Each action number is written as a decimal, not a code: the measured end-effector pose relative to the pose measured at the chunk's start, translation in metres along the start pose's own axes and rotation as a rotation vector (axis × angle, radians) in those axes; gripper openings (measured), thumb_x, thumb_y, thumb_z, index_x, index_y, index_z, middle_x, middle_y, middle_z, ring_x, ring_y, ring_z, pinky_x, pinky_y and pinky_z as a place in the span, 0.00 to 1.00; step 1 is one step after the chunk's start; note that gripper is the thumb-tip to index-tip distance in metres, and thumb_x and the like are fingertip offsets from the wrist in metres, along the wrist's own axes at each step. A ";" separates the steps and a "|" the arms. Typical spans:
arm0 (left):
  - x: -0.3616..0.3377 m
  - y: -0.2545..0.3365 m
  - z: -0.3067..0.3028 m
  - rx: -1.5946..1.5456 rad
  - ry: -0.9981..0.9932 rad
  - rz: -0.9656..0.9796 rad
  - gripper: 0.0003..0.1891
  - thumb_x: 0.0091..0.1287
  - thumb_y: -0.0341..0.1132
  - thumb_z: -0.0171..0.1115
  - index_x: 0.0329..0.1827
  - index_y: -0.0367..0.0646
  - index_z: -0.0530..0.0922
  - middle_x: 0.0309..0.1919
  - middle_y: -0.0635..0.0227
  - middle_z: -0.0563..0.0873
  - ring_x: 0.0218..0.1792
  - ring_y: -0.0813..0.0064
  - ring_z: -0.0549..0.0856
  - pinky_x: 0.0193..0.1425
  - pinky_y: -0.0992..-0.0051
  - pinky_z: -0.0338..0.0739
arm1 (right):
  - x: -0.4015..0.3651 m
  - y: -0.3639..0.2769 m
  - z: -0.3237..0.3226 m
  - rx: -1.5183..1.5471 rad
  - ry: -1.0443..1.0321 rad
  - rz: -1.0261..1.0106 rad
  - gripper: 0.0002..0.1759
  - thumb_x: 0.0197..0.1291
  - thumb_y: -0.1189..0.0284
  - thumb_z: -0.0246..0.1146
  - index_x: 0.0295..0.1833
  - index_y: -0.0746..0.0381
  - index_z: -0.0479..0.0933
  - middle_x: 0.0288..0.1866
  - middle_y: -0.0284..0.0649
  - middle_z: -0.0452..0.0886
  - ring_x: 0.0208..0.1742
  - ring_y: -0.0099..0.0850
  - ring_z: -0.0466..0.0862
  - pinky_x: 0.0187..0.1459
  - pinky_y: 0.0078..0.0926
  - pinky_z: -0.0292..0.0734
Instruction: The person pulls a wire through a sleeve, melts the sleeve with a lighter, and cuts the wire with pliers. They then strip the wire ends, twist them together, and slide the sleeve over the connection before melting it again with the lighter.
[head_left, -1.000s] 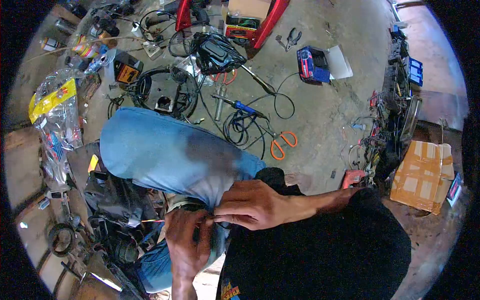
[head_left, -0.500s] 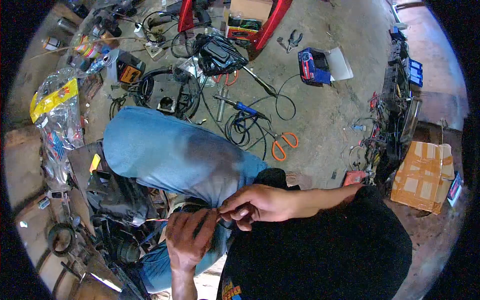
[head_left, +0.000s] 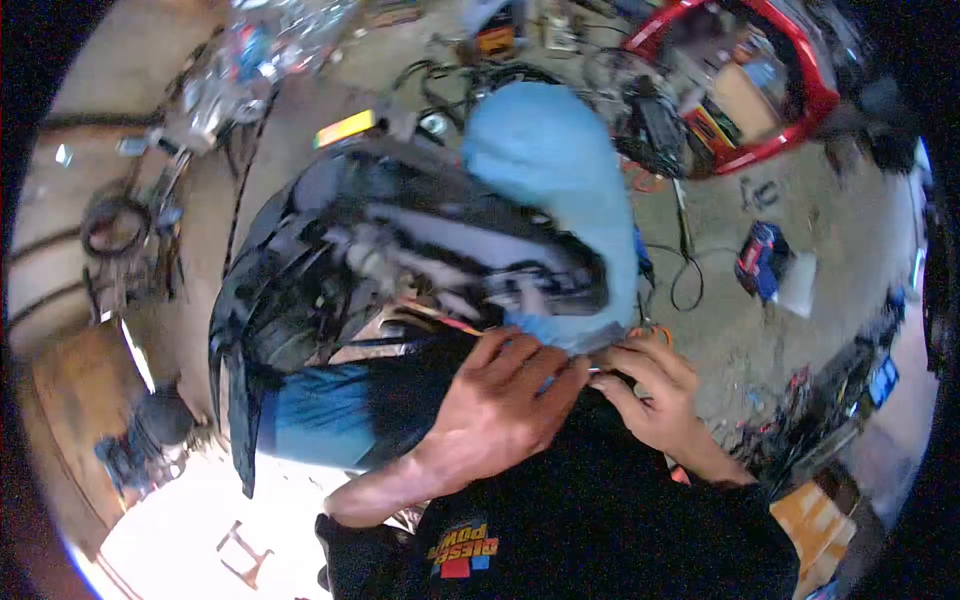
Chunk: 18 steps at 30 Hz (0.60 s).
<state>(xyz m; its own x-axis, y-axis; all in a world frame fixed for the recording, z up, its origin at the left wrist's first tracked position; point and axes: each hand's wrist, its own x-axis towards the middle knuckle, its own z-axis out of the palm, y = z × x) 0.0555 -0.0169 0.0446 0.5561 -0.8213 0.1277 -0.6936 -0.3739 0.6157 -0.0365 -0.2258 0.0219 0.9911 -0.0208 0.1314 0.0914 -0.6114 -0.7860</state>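
Note:
My left hand (head_left: 510, 395) is closed, its fingers curled round thin coloured wires (head_left: 452, 322) that run out from a black plastic vehicle body part (head_left: 330, 200). Close beside it, my right hand (head_left: 655, 390) pinches with thumb and fingers at a small pale piece near the left fingertips. What that piece is, I cannot make out. Both hands are in front of my black shirt, just below a blue-trousered knee (head_left: 550, 150). Orange-handled scissors (head_left: 655, 332) lie on the floor just beyond the right hand, partly hidden by it.
A red curved plastic frame (head_left: 822, 90) lies at the upper right, near an opened cardboard box (head_left: 745, 100). Further right is a small blue box (head_left: 760, 262). A yellow packet (head_left: 345, 128) rests above the black part. At far left is a dark ring (head_left: 115, 228).
The view has swung left, bringing the black body part into fuller sight and shifting the floor items rightward. Both hands stay close together, with the wires still at the left one.

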 end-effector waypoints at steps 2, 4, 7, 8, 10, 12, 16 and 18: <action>-0.005 0.000 0.002 0.004 0.049 -0.014 0.19 0.56 0.33 0.72 0.52 0.43 0.86 0.43 0.67 0.84 0.49 0.64 0.84 0.61 0.60 0.78 | 0.000 0.000 0.004 0.014 -0.002 -0.051 0.11 0.54 0.74 0.78 0.42 0.63 0.87 0.41 0.41 0.87 0.37 0.40 0.87 0.41 0.35 0.82; -0.005 0.002 -0.002 -0.023 0.068 -0.014 0.20 0.54 0.33 0.70 0.52 0.43 0.86 0.41 0.68 0.83 0.50 0.65 0.83 0.63 0.59 0.77 | 0.005 0.002 0.000 0.017 -0.023 -0.097 0.09 0.54 0.75 0.78 0.39 0.63 0.87 0.39 0.41 0.87 0.35 0.38 0.87 0.39 0.35 0.80; -0.010 0.000 0.001 -0.005 0.002 -0.031 0.23 0.52 0.32 0.72 0.55 0.47 0.86 0.48 0.67 0.87 0.52 0.64 0.86 0.70 0.56 0.77 | 0.003 -0.003 -0.001 0.025 -0.076 -0.048 0.07 0.56 0.76 0.77 0.40 0.64 0.87 0.38 0.43 0.86 0.35 0.37 0.86 0.37 0.35 0.79; -0.012 -0.001 0.003 0.006 0.000 -0.013 0.23 0.52 0.32 0.72 0.55 0.47 0.86 0.49 0.67 0.87 0.52 0.64 0.86 0.71 0.56 0.77 | 0.002 -0.007 -0.001 0.083 -0.121 0.068 0.06 0.59 0.75 0.75 0.40 0.64 0.87 0.38 0.42 0.86 0.36 0.36 0.86 0.38 0.34 0.79; -0.016 -0.005 0.006 0.028 -0.005 0.023 0.24 0.52 0.31 0.72 0.56 0.48 0.86 0.49 0.67 0.87 0.52 0.64 0.86 0.71 0.55 0.76 | 0.003 -0.018 -0.003 0.200 -0.207 0.303 0.05 0.65 0.74 0.72 0.40 0.66 0.86 0.37 0.41 0.86 0.37 0.34 0.86 0.40 0.33 0.79; -0.021 -0.009 0.010 0.017 0.013 0.058 0.24 0.52 0.31 0.72 0.55 0.48 0.86 0.50 0.66 0.86 0.53 0.63 0.86 0.72 0.55 0.76 | -0.003 -0.015 0.002 0.578 -0.275 0.587 0.08 0.70 0.73 0.68 0.41 0.67 0.85 0.37 0.40 0.86 0.38 0.31 0.86 0.42 0.30 0.79; -0.018 -0.006 0.000 0.018 0.184 0.084 0.23 0.53 0.29 0.76 0.55 0.47 0.87 0.51 0.65 0.84 0.53 0.61 0.84 0.65 0.58 0.79 | -0.004 -0.009 0.004 0.987 -0.338 0.813 0.13 0.76 0.69 0.63 0.43 0.68 0.83 0.38 0.37 0.86 0.39 0.26 0.84 0.46 0.28 0.78; -0.036 0.001 0.008 0.145 0.364 -0.003 0.21 0.58 0.33 0.77 0.56 0.47 0.86 0.50 0.67 0.85 0.52 0.63 0.84 0.64 0.59 0.79 | -0.009 -0.007 0.010 1.141 -0.312 0.837 0.14 0.75 0.67 0.63 0.43 0.68 0.83 0.35 0.37 0.83 0.37 0.26 0.82 0.46 0.29 0.77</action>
<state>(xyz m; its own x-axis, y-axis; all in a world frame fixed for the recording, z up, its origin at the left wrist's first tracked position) 0.0313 0.0089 0.0345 0.6663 -0.6232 0.4095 -0.7347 -0.4544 0.5038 -0.0451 -0.2134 0.0205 0.7585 0.2123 -0.6161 -0.6359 0.4477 -0.6286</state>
